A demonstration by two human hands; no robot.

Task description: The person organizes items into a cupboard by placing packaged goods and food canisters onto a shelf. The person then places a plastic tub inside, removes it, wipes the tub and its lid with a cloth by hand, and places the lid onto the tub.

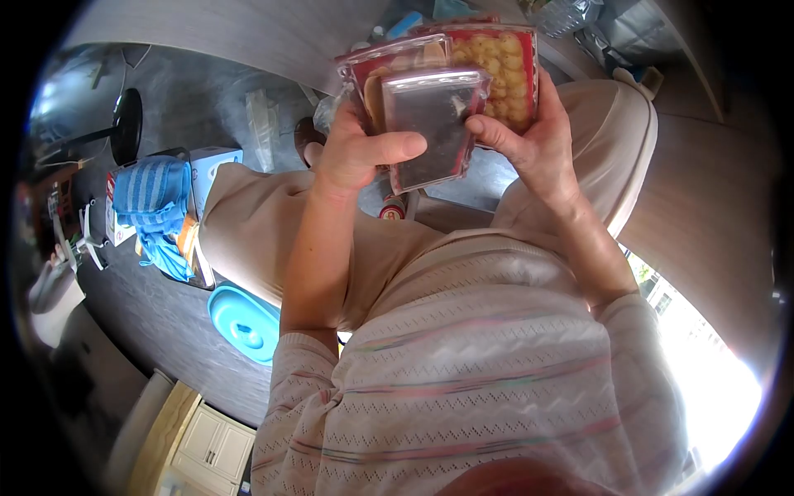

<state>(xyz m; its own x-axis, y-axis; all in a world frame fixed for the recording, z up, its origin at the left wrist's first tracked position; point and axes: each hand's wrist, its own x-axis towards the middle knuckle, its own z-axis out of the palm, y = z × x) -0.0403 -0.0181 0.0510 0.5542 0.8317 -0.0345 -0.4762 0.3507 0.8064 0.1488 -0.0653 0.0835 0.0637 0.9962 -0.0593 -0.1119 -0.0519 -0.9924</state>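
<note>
Both my hands hold several flat, clear plastic packs in a fanned stack above my lap. The front one is a grey, see-through pack with a shiny rim. Behind it on the left is a red-edged pack with pale brown pieces inside. To the right, a red-backed pack shows rows of round yellow pieces. My left hand is closed on the stack's left side, its thumb across the front pack. My right hand grips the right side, thumb at the front pack's edge. Most other fingers are hidden behind the packs.
A light wooden surface is beyond the packs. On the floor at left are a blue striped cloth on boxes and a blue oval lid. A red can stands between my legs. Clear plastic lies at upper right.
</note>
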